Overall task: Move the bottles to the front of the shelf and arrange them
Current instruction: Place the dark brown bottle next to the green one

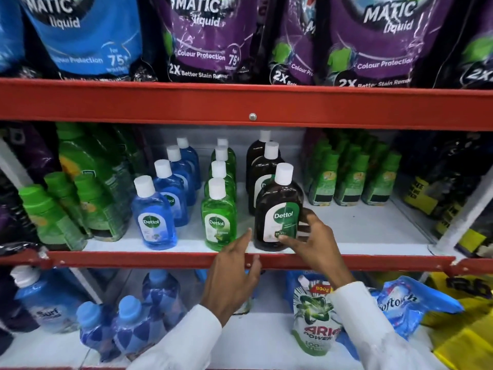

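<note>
Three rows of white-capped Dettol bottles stand on the white middle shelf [360, 231]. The front brown bottle [277, 206] stands upright at the shelf's front edge, with my right hand [309, 236] gripping its lower right side, thumb on the label. My left hand [234, 273] hovers just left of it, fingers apart, index tip near the bottle's base, holding nothing. Two more brown bottles [262, 169] line up behind. The front green bottle [219, 217] and the front blue bottle [154, 214] stand near the front edge, each with several bottles behind it.
Red shelf rails [160, 259] run across above and below. Green-capped bottles [58, 209] crowd the left, small green bottles [354, 177] the back right. White shelf floor shows to the right of the brown row. Detergent pouches [314, 316] lie on the shelf below.
</note>
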Demonstrator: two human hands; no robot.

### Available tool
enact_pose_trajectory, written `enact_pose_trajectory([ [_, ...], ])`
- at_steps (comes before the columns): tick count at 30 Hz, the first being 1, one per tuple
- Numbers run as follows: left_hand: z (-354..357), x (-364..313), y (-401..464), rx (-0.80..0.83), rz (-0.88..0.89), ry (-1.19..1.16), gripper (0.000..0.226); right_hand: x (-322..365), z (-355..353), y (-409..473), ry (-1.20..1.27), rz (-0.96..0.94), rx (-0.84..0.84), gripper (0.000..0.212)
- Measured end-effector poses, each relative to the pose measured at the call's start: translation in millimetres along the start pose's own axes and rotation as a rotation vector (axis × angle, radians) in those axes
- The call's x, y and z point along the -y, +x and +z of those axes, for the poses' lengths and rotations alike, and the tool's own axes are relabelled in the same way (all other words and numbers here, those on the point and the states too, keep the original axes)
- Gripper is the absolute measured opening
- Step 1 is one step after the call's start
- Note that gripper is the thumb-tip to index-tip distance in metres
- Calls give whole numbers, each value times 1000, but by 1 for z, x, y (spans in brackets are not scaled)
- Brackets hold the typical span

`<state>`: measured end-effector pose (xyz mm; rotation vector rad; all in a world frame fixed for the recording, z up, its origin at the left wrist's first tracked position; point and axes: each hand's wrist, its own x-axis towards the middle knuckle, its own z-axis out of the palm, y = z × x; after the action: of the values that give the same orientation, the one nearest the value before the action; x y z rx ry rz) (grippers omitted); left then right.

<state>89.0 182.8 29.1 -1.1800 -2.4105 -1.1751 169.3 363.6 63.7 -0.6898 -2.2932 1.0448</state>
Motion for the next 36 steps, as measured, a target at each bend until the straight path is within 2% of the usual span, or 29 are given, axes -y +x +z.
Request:
enact_pose_trajectory([
  [3, 4, -10, 15, -3, -14, 10, 55, -19, -5, 9, 70, -20, 42, 52],
  [6, 12, -16, 24, -35, -29, -14, 46, -27, -2, 12, 122, -41, 58, 46],
  [11, 22, -12, 26, -99, -62, -66, 33, -31, -2, 13, 147, -72, 29, 46],
  [36, 32, -3, 25, -140, -81, -37, 32, -26, -1, 6, 226, -78, 13, 51],
])
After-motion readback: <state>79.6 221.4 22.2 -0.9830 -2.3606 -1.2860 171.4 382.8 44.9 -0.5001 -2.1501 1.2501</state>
